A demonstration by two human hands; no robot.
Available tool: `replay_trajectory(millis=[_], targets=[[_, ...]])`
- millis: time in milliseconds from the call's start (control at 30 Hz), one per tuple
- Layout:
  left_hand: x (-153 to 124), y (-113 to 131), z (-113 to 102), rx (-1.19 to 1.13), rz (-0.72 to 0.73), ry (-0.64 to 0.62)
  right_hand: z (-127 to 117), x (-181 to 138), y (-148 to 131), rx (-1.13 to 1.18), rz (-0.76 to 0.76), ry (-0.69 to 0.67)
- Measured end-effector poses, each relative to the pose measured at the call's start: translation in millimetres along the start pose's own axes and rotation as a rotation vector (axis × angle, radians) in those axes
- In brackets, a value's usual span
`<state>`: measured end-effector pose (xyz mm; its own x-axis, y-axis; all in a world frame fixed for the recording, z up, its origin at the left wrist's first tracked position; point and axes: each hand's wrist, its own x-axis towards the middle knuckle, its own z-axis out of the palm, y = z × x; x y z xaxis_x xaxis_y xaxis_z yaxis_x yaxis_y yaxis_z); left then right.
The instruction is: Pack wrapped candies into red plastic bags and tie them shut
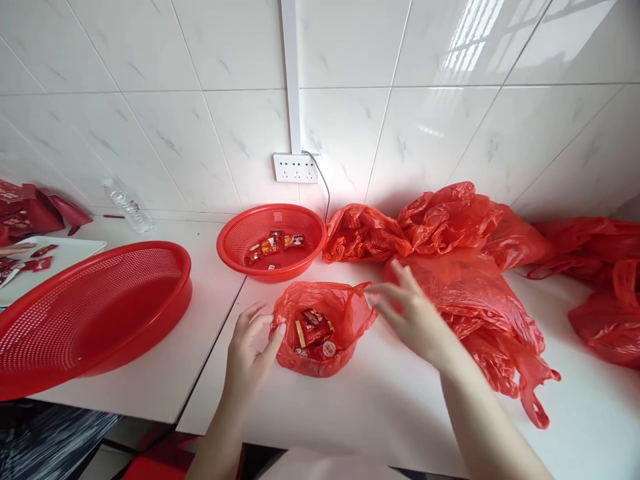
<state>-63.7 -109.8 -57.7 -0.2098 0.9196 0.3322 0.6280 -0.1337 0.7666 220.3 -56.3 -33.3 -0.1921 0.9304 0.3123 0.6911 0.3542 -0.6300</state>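
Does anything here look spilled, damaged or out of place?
Nothing looks spilled. The candies stay inside the small red bag held by the left hand and right hand, and inside the small basket. The big basket overhangs the table edge slightly.

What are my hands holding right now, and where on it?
The small red plastic bag of wrapped sweets, by its open rim: left hand pinches the left edge, right hand the right edge near a handle.
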Motion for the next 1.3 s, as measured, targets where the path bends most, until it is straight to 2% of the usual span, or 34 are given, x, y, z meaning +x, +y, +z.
replay_trajectory(millis=[100, 167, 267, 367, 433, 500, 567, 600, 667, 733, 800, 867, 933, 1000, 1067, 1133, 1300], targets=[[8, 2, 4, -0.232, -0.054, -0.01, 9, 5, 9, -0.034, 0.075, -0.204], [14, 10, 3, -0.409, -0.083, -0.069, 7, 13, 6, 0.039, 0.069, -0.195], [27, 28, -6, -0.595, -0.039, -0.097, -9, 25, -11, 0.164, -0.082, 0.057], [45, 45, -15, -0.76, 0.158, -0.072, -28, 37, -32, 0.228, -0.245, 0.444], [61, 54, -19, -0.863, 0.288, -0.1, -37, 45, -42, 0.226, -0.284, 0.656], [76, 61, -21, -0.935, 0.337, -0.142, -43, 54, -49, 0.242, -0.281, 0.715], [89, 68, -21, -0.957, 0.279, -0.261, -45, 64, -54, 0.265, -0.283, 0.604], [94, 71, -20, -0.934, 0.217, -0.367, -45, 68, -58, 0.266, -0.304, 0.515], [97, 78, -14, -0.809, 0.084, -0.606, -41, 74, -68, 0.248, -0.404, 0.344], [95, 84, -4, -0.667, 0.051, -0.72, -35, 76, -81, 0.236, -0.555, 0.241], [90, 89, 6, -0.607, 0.127, -0.699, -29, 75, -92, 0.243, -0.684, 0.132], [86, 90, 13, -0.633, 0.169, -0.661, -23, 72, -96, 0.29, -0.729, 0.003], [84, 88, 15, -0.695, 0.081, -0.658, -18, 70, -92, 0.377, -0.659, -0.066], [85, 83, 13, -0.763, -0.036, -0.635, -12, 68, -81, 0.48, -0.505, -0.084], [87, 79, 11, -0.803, -0.076, -0.6, -4, 68, -68, 0.583, -0.352, -0.111], [89, 78, 10, -0.826, -0.074, -0.577, 6, 68, -58, 0.674, -0.259, -0.147], [88, 78, 16, -0.837, -0.121, -0.686, 19, 68, -51, 0.848, -0.237, -0.143]])
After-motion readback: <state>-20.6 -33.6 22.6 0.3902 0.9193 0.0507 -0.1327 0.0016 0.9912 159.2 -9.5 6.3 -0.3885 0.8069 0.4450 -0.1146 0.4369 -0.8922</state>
